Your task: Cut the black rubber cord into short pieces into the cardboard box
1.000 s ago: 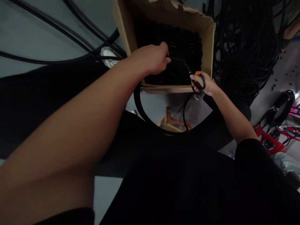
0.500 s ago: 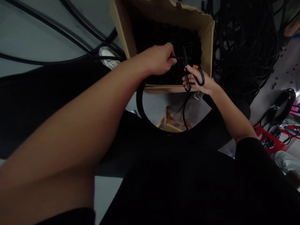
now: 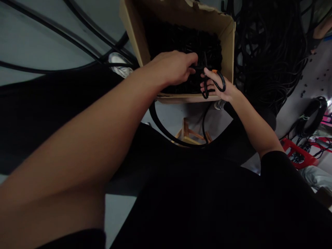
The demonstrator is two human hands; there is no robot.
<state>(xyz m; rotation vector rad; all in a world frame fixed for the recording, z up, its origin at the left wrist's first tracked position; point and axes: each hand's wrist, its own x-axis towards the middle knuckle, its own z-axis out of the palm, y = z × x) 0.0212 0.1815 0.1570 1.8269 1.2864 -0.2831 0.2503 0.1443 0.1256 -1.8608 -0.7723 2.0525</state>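
Over the open cardboard box (image 3: pixel 229 57), my left hand (image 3: pixel 176 67) is closed around a black rubber hose (image 3: pixel 199 68), whose short end sticks out past the thumb. My right hand (image 3: pixel 227 90) grips scissors (image 3: pixel 222 83) with black loop handles and a bit of orange near the thumb. Their dark blades point up and away, at the hose end; whether they touch it I cannot tell. Inside the box lie many short black pieces (image 3: pixel 186 39), dim against the shadow. A bend of black hose (image 3: pixel 166 132) hangs below the box, in front of my lap.
Long black hoses (image 3: pixel 59 33) run across the grey floor on the left, past a white shoe (image 3: pixel 120 64). A big heap of coiled black tubing (image 3: pixel 269 58) lies right of the box. Below stands a small wooden stool (image 3: pixel 185 129). A red plastic stool (image 3: pixel 301 157) is at far right.
My left hand has shifted slightly right and down, bringing the hose end to the scissors. The right hand has moved slightly left, and the hose bend below has flattened.
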